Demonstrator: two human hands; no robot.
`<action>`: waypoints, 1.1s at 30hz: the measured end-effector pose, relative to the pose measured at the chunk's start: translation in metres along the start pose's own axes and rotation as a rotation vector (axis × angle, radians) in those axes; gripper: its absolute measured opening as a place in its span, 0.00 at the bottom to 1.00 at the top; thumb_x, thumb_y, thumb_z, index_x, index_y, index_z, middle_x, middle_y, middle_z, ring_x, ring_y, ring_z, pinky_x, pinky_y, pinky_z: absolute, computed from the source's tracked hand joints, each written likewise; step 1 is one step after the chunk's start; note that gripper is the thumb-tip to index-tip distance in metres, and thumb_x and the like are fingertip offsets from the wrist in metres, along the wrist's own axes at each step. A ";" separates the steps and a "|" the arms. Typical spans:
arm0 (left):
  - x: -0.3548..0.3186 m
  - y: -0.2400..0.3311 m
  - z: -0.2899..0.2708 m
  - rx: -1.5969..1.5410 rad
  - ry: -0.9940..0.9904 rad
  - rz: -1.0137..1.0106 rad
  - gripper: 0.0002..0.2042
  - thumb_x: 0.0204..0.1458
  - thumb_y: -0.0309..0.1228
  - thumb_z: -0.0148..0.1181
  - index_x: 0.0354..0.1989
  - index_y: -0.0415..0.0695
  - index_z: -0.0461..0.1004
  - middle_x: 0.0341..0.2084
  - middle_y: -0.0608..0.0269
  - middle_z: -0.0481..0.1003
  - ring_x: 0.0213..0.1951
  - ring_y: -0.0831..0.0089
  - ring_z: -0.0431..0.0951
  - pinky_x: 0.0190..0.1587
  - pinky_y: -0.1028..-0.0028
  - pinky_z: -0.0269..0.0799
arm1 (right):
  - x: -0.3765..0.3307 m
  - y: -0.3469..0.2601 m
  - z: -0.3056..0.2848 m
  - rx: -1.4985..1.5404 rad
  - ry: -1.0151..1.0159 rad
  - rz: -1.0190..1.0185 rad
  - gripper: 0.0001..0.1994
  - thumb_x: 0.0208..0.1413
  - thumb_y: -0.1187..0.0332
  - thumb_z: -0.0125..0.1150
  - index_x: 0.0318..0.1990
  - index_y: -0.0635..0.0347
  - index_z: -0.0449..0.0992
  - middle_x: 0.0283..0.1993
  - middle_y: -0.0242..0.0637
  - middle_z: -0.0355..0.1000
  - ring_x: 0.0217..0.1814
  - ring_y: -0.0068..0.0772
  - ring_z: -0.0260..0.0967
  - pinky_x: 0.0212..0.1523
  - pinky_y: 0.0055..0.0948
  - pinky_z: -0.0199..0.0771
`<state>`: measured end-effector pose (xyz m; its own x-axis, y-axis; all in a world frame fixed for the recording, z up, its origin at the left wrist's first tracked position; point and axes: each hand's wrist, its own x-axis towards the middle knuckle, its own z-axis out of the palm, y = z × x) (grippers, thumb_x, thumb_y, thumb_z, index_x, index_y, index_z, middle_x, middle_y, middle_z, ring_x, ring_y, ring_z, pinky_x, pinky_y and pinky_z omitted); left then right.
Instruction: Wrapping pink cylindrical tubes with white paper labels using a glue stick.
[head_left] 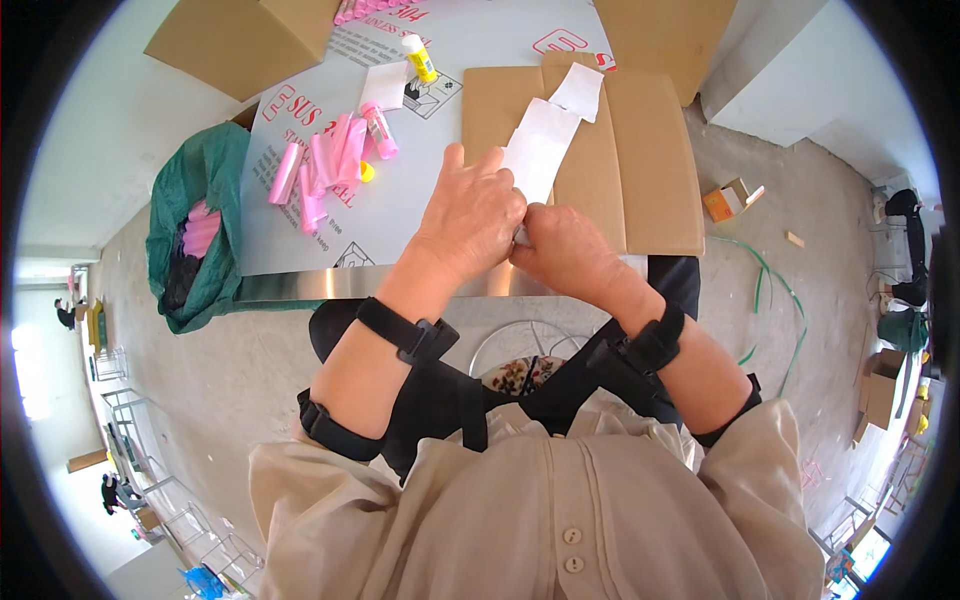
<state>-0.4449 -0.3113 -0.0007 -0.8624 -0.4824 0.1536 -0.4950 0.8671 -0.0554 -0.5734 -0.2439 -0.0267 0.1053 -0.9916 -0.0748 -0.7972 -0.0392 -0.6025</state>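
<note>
Two hands meet over the bench (400, 225) edge, left hand (470, 215) and right hand (562, 250) both pinched on the near end of one white paper strip (540, 150) lying ahead on cardboard (640, 150); left of them, about six pink tubes (325, 165), one yellow-capped glue stick (418, 57).

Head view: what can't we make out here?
- Lower end of the white paper strip: hidden under the left hand and right hand.
- Fingertip grip: hands overlap.
- Green bag contents: mostly folded over.
- Pink tubes count: overlapping, small.
</note>
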 end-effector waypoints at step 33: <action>-0.004 0.032 0.013 -1.613 0.791 -1.181 0.10 0.48 0.27 0.58 0.20 0.35 0.70 0.17 0.69 0.68 0.20 0.83 0.63 0.23 0.79 0.60 | 0.015 -0.032 0.023 -0.611 0.539 -0.117 0.06 0.40 0.70 0.56 0.25 0.58 0.65 0.22 0.35 0.64 0.25 0.32 0.64 0.26 0.29 0.60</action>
<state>-0.4589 -0.2830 -0.0161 0.1247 -0.9659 -0.2268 0.2392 -0.1926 0.9517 -0.5328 -0.2550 -0.0272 0.0317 -0.8939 0.4471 -0.9981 -0.0516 -0.0323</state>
